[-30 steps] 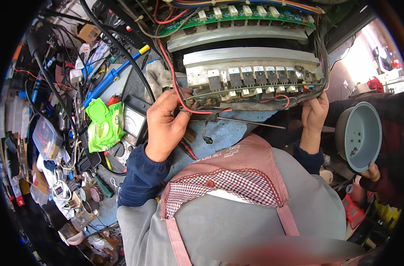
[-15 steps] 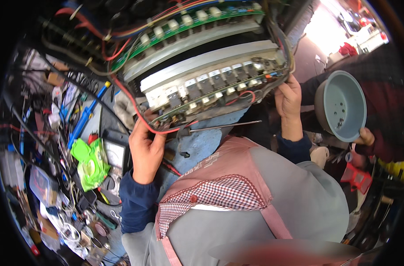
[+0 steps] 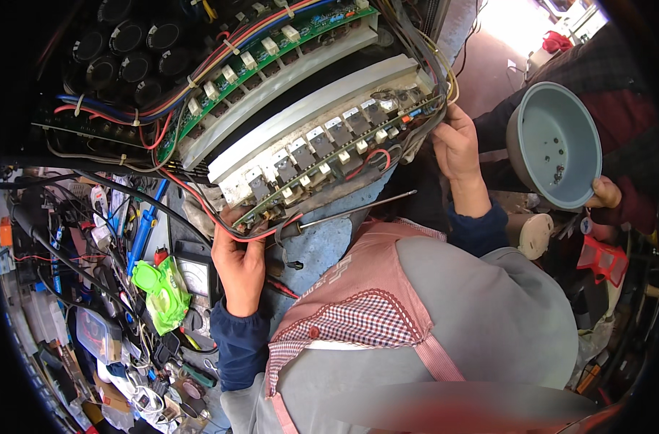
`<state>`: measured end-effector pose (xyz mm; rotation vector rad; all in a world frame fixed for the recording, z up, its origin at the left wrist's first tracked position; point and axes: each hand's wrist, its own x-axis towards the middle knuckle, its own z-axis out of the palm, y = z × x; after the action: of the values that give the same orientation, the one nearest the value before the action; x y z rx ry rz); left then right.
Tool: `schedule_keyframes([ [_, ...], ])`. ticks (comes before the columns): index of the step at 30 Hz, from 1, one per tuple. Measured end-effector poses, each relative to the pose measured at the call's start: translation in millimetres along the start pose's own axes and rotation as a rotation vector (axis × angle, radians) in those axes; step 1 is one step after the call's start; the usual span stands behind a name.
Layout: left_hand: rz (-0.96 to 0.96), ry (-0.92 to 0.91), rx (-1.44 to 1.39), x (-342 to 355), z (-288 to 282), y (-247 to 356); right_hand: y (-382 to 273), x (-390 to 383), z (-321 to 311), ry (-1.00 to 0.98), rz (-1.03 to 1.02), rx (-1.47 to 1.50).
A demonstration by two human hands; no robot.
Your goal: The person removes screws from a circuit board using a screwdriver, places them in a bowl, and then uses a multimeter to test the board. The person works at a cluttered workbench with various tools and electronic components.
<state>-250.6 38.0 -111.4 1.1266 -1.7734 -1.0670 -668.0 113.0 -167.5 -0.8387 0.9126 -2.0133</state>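
Note:
A long dusty board assembly (image 3: 322, 141) with a row of black transistors and a pale metal bar runs diagonally across the upper middle. My left hand (image 3: 237, 249) is closed on its lower-left end beside red and black wires, the fingertips partly hidden. My right hand (image 3: 454, 145) has its fingers curled on the right end by a bundle of cables (image 3: 438, 101). A screwdriver (image 3: 358, 207) lies beneath the board. Behind it sit a green circuit board (image 3: 257, 58) and several black capacitors (image 3: 134, 66) in a dark housing.
A co-worker's hand (image 3: 606, 192) holds a grey bowl (image 3: 550, 119) with small dark parts at the right. The left is cluttered with cables, a green packet (image 3: 166, 304), a blue tool (image 3: 142, 231) and an analogue meter (image 3: 195, 275). Below is my apron (image 3: 344, 318).
The board assembly appears more tilted and further left, with more capacitors in view, as my view has shifted. The bowl sits higher in the picture. Both hands remain on the assembly.

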Motion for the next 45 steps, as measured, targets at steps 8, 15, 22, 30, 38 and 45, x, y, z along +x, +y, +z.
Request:
schedule_keyframes([
  [8, 0.137, 0.234, 0.051, -12.4, 10.3, 2.5, -1.0, -0.2, 0.6, 0.005, 0.016, 0.012],
  [15, -0.028, 0.038, 0.131, -14.3, 9.1, 15.7, 0.8, 0.3, 1.0, -0.011, 0.023, 0.037],
  [22, -0.008, 0.019, 0.242, -12.4, 9.8, 3.3, 1.0, 0.5, 1.5, 0.012, 0.022, 0.025],
  [30, 0.008, -0.031, 0.503, -8.2, -0.5, 7.2, 1.7, -1.1, -0.1, 0.009, 0.036, 0.051],
  [38, 0.089, -0.089, 0.632, 1.1, -15.8, 25.9, 2.2, -1.6, -1.5, 0.02, 0.026, 0.05],
  [45, -0.223, -0.13, 0.061, 8.3, -10.2, 23.4, -0.1, -1.7, 1.2, 0.015, 0.028, 0.083],
])
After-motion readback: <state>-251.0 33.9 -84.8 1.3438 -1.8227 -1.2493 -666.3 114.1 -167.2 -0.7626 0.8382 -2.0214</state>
